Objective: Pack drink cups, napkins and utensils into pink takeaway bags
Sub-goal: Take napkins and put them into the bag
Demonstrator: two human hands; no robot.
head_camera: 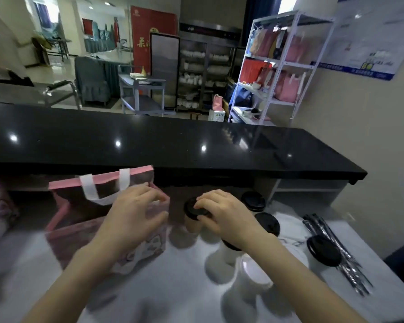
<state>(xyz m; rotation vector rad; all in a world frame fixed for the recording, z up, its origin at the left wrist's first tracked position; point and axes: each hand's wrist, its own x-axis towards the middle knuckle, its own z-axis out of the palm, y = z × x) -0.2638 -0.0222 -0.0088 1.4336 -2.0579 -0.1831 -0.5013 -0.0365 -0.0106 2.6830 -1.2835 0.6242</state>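
From the head camera, the left hand [135, 213] lies with spread, lightly bent fingers at the right rim of the open pink bag [98, 210]; blur hides whether it grips the rim. Just right of it, the right hand [222, 214] curls over the black lid of a cup [193, 217], gripping it from above. More lidded cups [253, 201] stand behind and right of that hand, with wrapped black utensils [322, 229] farther right.

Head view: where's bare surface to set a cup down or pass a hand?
Free: the black countertop behind the pink bag, bare across its width; the white worktop strip between the bag and the nearest white cups. Crowded: right side, where lidded cups, a black lid and wrapped straws sit close together.
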